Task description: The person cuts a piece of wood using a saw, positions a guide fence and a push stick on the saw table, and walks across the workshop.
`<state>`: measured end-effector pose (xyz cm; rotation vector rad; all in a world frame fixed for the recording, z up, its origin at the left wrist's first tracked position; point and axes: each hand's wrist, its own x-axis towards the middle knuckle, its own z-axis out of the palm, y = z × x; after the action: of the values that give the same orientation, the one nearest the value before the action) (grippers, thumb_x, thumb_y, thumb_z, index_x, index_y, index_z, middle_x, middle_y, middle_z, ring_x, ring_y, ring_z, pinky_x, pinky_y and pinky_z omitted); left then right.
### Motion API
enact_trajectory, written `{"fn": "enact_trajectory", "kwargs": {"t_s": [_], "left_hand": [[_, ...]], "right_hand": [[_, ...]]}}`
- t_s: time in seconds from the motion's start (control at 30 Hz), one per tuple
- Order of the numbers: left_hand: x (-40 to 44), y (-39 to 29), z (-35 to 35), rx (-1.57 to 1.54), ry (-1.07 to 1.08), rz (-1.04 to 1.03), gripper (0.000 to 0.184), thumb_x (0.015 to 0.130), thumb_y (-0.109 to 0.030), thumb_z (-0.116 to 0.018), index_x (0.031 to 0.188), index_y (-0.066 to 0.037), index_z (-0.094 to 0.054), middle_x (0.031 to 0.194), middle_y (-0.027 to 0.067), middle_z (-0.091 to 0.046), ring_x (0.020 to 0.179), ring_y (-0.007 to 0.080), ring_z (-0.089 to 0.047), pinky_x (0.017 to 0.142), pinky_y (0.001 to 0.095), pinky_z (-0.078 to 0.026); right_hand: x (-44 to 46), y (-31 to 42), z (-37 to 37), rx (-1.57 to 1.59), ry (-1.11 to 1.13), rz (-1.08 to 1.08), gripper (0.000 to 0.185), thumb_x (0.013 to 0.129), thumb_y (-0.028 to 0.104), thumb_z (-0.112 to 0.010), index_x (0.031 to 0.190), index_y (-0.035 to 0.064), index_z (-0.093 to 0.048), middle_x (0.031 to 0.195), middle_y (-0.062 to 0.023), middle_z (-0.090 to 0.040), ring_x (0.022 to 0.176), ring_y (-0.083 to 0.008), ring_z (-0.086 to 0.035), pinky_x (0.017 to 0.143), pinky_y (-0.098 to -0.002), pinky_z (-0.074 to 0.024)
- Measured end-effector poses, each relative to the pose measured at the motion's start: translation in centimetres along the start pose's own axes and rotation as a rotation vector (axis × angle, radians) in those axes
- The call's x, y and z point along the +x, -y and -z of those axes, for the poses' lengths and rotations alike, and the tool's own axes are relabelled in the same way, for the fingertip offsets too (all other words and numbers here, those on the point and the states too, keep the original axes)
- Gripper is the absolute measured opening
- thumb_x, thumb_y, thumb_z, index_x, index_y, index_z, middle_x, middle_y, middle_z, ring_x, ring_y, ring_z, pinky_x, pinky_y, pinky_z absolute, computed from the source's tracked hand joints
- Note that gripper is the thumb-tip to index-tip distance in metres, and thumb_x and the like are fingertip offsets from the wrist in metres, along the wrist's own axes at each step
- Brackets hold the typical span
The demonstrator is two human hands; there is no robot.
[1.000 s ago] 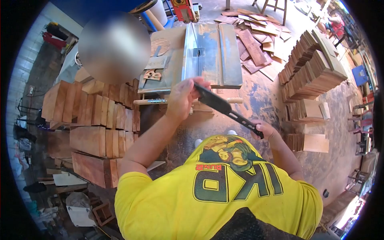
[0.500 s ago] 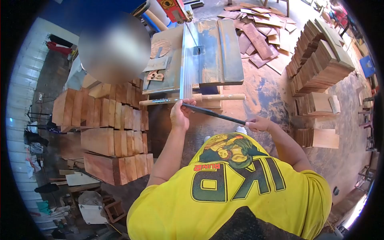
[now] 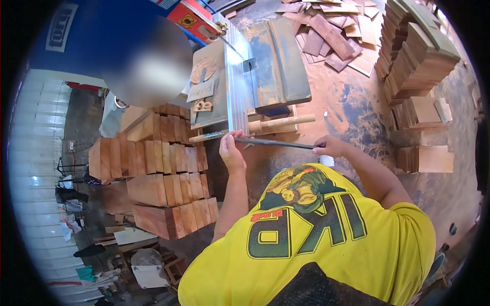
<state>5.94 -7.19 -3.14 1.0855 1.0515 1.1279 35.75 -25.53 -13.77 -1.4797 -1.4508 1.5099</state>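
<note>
So the step here looks like plain two-handed handling: one dark strip (image 3: 275,143) held crosswise in front of the body, nearly edge-on to the camera, on the near side of the saw table (image 3: 293,66). Left hand (image 3: 234,153) has a pinching grip on one end, right hand (image 3: 331,147) has its grip closed round the other. Can't tell if the left fingertips touch the wooden bar (image 3: 286,122) along the table's front (super close, though). I'd say any move from here calls for both ends staying supported and the left end clear of that bar.

Head count: two hands, one strip, one table, one metal fence (image 3: 236,86) on it, one wooden bar, one letter-like cutout (image 3: 202,105). On the right, two low stacks, the near one (image 3: 423,159) and the farther one (image 3: 421,112), plus a tall stack (image 3: 421,61) whose rows I can't separate. Left has roughly four tiers of wood blocks (image 3: 150,188). Loose board pile (image 3: 329,38)? Too jumbled to count.
</note>
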Motion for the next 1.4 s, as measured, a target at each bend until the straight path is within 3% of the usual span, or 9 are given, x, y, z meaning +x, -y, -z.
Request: {"fn": "enact_trajectory", "kwargs": {"t_s": [0.23, 0.3, 0.47, 0.6, 0.93, 1.13, 1.2, 1.33, 1.4], "left_hand": [[0.8, -1.8, -0.3, 0.785, -0.052, -0.544, 0.029, 0.094, -0.013, -0.056, 0.117, 0.004, -0.056, 0.106, 0.0118, -0.061, 0.094, 0.019, -0.059, 0.082, 0.0306, -0.048], [0.9, -1.9, -1.4, 0.735, -0.067, -0.488, 0.03, 0.092, -0.014, -0.058, 0.117, 0.004, -0.056, 0.109, 0.0124, -0.058, 0.097, 0.0192, -0.057, 0.082, 0.0299, -0.048], [1.7, -0.9, -2.2, 0.799, -0.018, -0.265, 0.045, 0.091, -0.026, -0.059, 0.125, 0.001, -0.047, 0.12, 0.0156, -0.052, 0.107, 0.0262, -0.053, 0.093, 0.036, -0.042], [2.0, -0.3, -2.7, 0.804, -0.037, -0.325, 0.042, 0.093, -0.025, -0.055, 0.125, 0.001, -0.045, 0.121, 0.0175, -0.051, 0.113, 0.03, -0.049, 0.1, 0.0377, -0.036], [1.9, 0.5, -3.7, 0.696, -0.082, -0.335, 0.036, 0.094, -0.016, -0.046, 0.126, 0.002, -0.043, 0.122, 0.021, -0.05, 0.111, 0.0309, -0.05, 0.098, 0.0378, -0.038], [2.1, 1.0, -3.3, 0.759, -0.085, -0.437, 0.037, 0.094, -0.015, -0.045, 0.127, 0.002, -0.042, 0.122, 0.0224, -0.05, 0.11, 0.0323, -0.051, 0.098, 0.0386, -0.038], [2.2, 1.1, -3.2, 0.785, -0.09, -0.445, 0.038, 0.094, -0.016, -0.045, 0.128, 0.002, -0.041, 0.123, 0.0229, -0.05, 0.111, 0.0326, -0.051, 0.098, 0.0388, -0.038], [1.8, 0.5, -3.6, 0.739, -0.071, -0.385, 0.038, 0.094, -0.015, -0.043, 0.127, 0.003, -0.041, 0.121, 0.0186, -0.048, 0.109, 0.0266, -0.048, 0.099, 0.0359, -0.035], [2.3, 1.2, -3.0, 0.794, -0.079, -0.451, 0.039, 0.094, -0.017, -0.045, 0.128, 0.002, -0.042, 0.125, 0.0233, -0.05, 0.115, 0.0341, -0.05, 0.1, 0.0402, -0.037]], "right_hand": [[0.2, 1.8, 1.1, -0.003, -0.146, 0.062, 0.045, 0.084, 0.046, -0.066, 0.091, 0.0012, -0.068, 0.073, -0.013, -0.064, 0.065, -0.0219, -0.058, 0.063, -0.0359, -0.0459], [0.5, 2.5, 1.6, -0.157, -0.162, 0.021, 0.045, 0.083, 0.047, -0.066, 0.095, 0.0035, -0.069, 0.08, -0.0159, -0.066, 0.071, -0.0301, -0.061, 0.068, -0.0392, -0.048], [0.8, 3.7, 2.7, -0.273, -0.213, -0.008, 0.048, 0.083, 0.051, -0.064, 0.098, 0.005, -0.069, 0.088, -0.0195, -0.067, 0.082, -0.036, -0.062, 0.074, -0.0435, -0.0485], [-0.1, 5.2, 3.5, -0.251, -0.184, 0.045, 0.049, 0.085, 0.051, -0.061, 0.098, 0.0041, -0.068, 0.09, -0.0209, -0.066, 0.084, -0.0373, -0.062, 0.075, -0.0445, -0.0482], [1.1, 2.3, 3.3, -0.255, -0.094, 0.095, 0.051, 0.086, 0.052, -0.06, 0.093, 0.0023, -0.065, 0.087, -0.0212, -0.064, 0.083, -0.0385, -0.061, 0.074, -0.0461, -0.0468], [1.4, 2.1, 3.3, -0.356, -0.003, 0.064, 0.053, 0.084, 0.053, -0.063, 0.103, 0.0042, -0.065, 0.09, -0.0182, -0.065, 0.086, -0.0349, -0.061, 0.077, -0.0431, -0.0467], [1.5, 2.2, 3.2, -0.395, 0.041, 0.08, 0.055, 0.086, 0.057, -0.058, 0.097, 0.0035, -0.06, 0.089, -0.0215, -0.064, 0.087, -0.0391, -0.062, 0.077, -0.0467, -0.0475], [1.7, 2.3, 2.6, -0.418, 0.08, 0.043, 0.057, 0.087, 0.059, -0.055, 0.098, 0.0027, -0.06, 0.091, -0.0228, -0.065, 0.09, -0.0396, -0.062, 0.079, -0.047, -0.0482], [1.8, 1.9, 2.4, -0.423, 0.08, 0.046, 0.06, 0.087, 0.061, -0.053, 0.099, 0.0028, -0.06, 0.094, -0.0233, -0.065, 0.092, -0.04, -0.063, 0.08, -0.0473, -0.0486]]}}
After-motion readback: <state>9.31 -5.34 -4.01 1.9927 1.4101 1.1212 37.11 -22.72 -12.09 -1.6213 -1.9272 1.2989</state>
